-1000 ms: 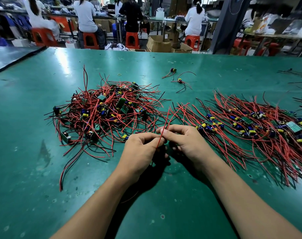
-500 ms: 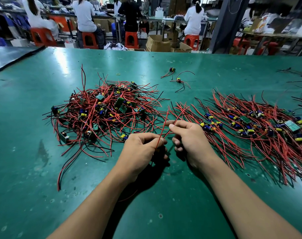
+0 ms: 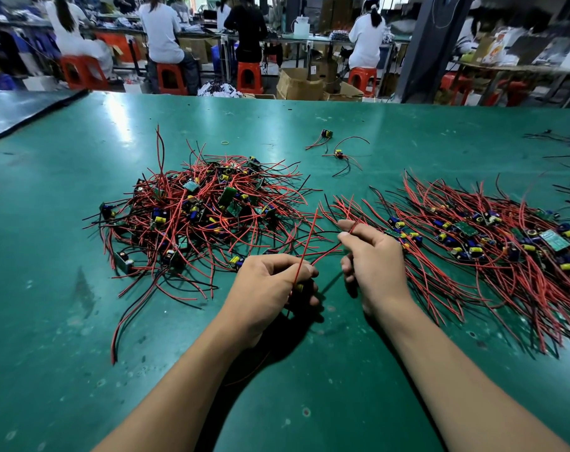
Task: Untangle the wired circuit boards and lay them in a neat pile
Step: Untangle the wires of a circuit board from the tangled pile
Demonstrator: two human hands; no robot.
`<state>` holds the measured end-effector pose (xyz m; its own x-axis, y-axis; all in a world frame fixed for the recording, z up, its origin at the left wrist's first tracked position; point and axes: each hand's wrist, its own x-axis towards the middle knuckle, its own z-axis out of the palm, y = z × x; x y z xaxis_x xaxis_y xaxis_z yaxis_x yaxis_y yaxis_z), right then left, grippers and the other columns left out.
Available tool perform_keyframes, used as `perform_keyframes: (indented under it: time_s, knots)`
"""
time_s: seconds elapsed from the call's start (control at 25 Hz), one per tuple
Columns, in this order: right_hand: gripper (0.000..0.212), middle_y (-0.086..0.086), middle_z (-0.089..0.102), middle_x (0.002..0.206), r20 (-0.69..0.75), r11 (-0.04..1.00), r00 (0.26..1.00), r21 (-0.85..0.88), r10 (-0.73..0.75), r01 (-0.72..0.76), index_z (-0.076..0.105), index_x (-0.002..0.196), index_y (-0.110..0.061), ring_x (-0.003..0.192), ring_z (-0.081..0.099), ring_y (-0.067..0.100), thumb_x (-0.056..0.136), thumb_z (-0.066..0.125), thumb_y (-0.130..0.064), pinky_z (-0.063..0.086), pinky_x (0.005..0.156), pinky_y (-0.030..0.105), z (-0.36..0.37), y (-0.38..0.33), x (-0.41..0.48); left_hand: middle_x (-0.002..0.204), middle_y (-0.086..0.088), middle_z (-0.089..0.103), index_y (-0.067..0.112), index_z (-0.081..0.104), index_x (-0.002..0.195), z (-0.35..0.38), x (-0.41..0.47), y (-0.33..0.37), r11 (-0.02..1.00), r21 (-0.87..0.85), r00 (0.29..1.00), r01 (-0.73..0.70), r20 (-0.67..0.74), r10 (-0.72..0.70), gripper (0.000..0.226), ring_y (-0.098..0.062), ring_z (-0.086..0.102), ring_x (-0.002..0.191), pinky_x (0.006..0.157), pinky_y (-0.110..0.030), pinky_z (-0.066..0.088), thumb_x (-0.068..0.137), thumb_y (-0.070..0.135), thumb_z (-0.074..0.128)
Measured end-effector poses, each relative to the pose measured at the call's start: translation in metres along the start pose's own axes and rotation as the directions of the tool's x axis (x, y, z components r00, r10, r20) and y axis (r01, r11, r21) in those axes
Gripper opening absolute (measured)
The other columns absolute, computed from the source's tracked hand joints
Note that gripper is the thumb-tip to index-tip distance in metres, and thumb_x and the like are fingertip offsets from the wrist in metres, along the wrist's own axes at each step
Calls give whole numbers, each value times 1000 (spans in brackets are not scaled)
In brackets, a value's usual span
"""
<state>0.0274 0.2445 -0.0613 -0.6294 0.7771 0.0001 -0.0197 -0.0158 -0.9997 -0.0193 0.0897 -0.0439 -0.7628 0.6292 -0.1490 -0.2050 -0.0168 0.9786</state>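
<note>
One wired circuit board (image 3: pixel 298 286) is being freed. The left hand (image 3: pixel 270 282) curls its fingers round it, just in front of the tangled heap (image 3: pixel 198 210), and the right hand (image 3: pixel 374 259) pinches a red lead (image 3: pixel 327 253). The next move probably calls for drawing the leads straight and laying the board on the neat pile (image 3: pixel 489 243) to the right on the bench (image 3: pixel 65 321).

Green table (image 3: pixel 81 353) fills my near field; the top is glossy and scuffed. I note a bright streak of reflected light (image 3: pixel 120 115) at its far left. A second green table (image 3: pixel 13 109) sits far left, with a dark gap between them. Beyond, people (image 3: pixel 161 31) sit backs turned on orange stools (image 3: pixel 171 78) at long benches (image 3: pixel 322 39). Cardboard boxes (image 3: pixel 298 84) stand on the floor, far centre. Dark pillar (image 3: pixel 433 44) far right. The cluttered bench (image 3: pixel 521 68) behind it is blurred.
</note>
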Motion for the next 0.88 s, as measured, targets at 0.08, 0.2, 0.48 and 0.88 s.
perform_keyframes:
  time_s: [0.08, 0.2, 0.48, 0.88]
  knots:
    - [17, -6, 48, 45, -37, 1000, 999, 14, 15, -15, 71, 100, -18, 36, 40, 9, 95, 58, -9, 28, 38, 17, -3, 0, 4, 64, -15, 65, -4, 70, 79, 0, -1, 1, 1000, 0, 1000, 1, 10, -1, 12, -23, 63, 49, 45, -23, 49, 88, -2, 62]
    - [21, -7, 54, 52, 32, 999, 999, 36, 12, -13, 70, 96, -18, 38, 41, 8, 97, 54, -5, 29, 37, 18, -1, -1, 3, 63, -16, 64, -2, 70, 77, -1, 0, 2, 1000, -18, 1000, -7, -7, 7, 14, -22, 61, 48, 44, -22, 48, 88, -3, 61]
    - [17, 4, 69, 79, 336, 959, 935, 210, 110, -188, 72, 97, -7, 48, 51, 7, 92, 69, -23, 36, 39, 17, -1, -9, -6, 65, -17, 65, 2, 69, 79, -1, 1, 3, 995, -94, 999, -22, -50, 17, 14, -21, 62, 49, 47, -24, 52, 89, -2, 61]
    - [15, 3, 44, 54, 400, 988, 907, 22, 130, -151, 77, 87, -18, 41, 34, 11, 95, 65, -21, 22, 39, 16, 8, -7, -17, 66, -18, 66, 2, 71, 74, -2, 1, 3, 999, -30, 1000, -17, -23, 17, 19, -22, 62, 48, 45, -25, 51, 90, 0, 60]
